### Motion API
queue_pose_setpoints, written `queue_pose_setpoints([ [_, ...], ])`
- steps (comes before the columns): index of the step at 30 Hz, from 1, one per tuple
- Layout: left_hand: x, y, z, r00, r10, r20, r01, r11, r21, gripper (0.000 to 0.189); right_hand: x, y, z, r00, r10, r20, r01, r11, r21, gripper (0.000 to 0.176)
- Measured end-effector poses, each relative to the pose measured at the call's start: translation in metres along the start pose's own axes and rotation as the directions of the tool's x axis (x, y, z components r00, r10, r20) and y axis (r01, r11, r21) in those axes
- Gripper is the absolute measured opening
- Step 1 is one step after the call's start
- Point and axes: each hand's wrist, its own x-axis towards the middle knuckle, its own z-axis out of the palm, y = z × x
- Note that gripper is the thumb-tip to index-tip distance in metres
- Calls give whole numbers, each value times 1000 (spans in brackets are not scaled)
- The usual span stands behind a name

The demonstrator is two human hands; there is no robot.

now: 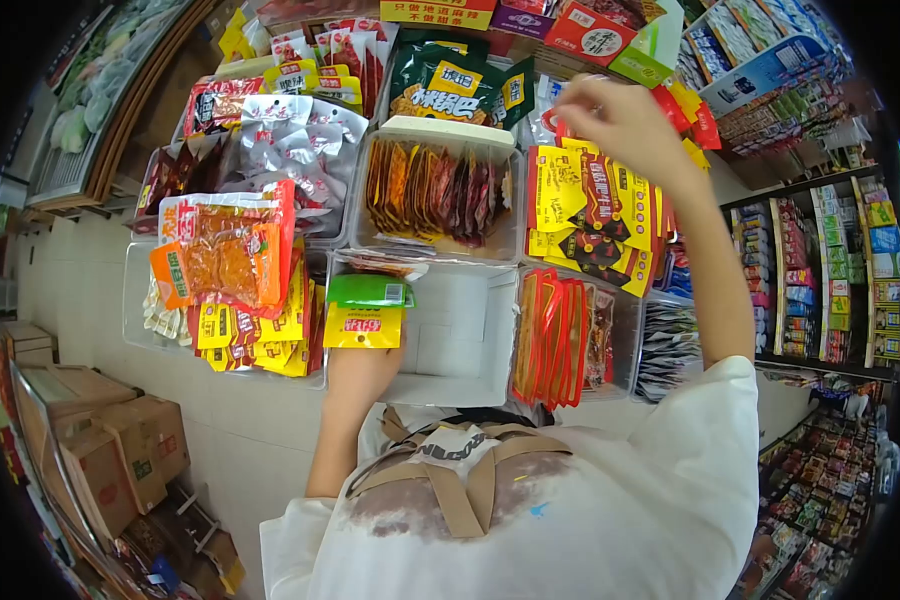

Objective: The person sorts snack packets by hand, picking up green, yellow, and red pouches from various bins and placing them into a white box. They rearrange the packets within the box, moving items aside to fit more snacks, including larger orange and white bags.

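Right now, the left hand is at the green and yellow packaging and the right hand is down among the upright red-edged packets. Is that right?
Not quite: in the head view, the right hand isn't down among the red-edged packets; it is up by the yellow packets beyond them. The left hand is indeed at the green and yellow packaging.

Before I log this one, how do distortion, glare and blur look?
Head view: strong fisheye curve, black corners, cardboard boxes skewed at frame left; head view: silvery packets catch some sheen; head view: the right hand looks slightly soft, perhaps from motion.
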Motion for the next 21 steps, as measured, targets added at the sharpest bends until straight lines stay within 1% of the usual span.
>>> queue_pose_setpoints([
  [1,0,1,0,1000,-12,-1,12,1000,-16,23,0,21,-12,997,67,-42,-68,997,-25,20],
  [3,1,1,0,1000,2,-10,-2,1000,3,24,-1,68,-32,981,170,-97,-184,969,-167,28],
  [5,1,2,-1,1000,-19,21,19,1000,-4,24,-2,150,-35,946,320,-42,-323,932,-167,38],
  [6,1,1,-1,1000,-12,20,12,1000,-5,24,-5,183,-32,865,501,14,-489,850,-195,43],
  [7,1,1,-1,1000,-14,20,14,1000,-8,24,-7,203,-27,748,660,63,-633,739,-232,48],
  [9,0,1,-1,1000,-15,14,15,1000,-11,23,-15,210,-20,570,808,151,-758,588,-283,55],
  [10,0,2,-1,999,-29,19,29,999,-12,24,-21,204,-14,545,823,162,-806,567,-169,58],
  [11,0,2,-1,999,-46,28,46,999,-13,24,-24,222,-5,545,823,162,-806,567,-170,58],
  [12,1,1,-1,998,-47,29,47,999,-14,24,-29,249,7,671,728,139,-729,682,-53,57],
  [13,1,0,0,999,-34,25,34,999,-4,24,-31,248,12,778,620,103,-627,776,61,55],
  [14,0,0,0,999,-20,25,20,1000,6,24,-30,249,7,713,697,81,-694,717,-61,44],
  [15,-1,0,0,999,-20,32,20,1000,8,24,-32,250,8,709,700,85,-698,714,-60,44],
  [17,0,0,-1,999,-28,34,28,1000,14,24,-30,254,4,739,672,-47,-673,738,-45,33],
  [18,1,0,0,999,-28,34,27,1000,14,24,-30,229,-3,748,643,-167,-662,742,-111,30],
  [19,1,1,0,1000,8,-11,-8,1000,11,20,-31,234,-7,749,642,-166,-661,742,-111,30],
  [20,1,1,0,998,42,-56,-41,999,11,16,-32,242,-12,756,613,-228,-619,784,55,30],
  [21,1,1,0,998,36,-57,-36,999,12,16,-31,245,-15,753,590,-292,-550,807,214,29],
])
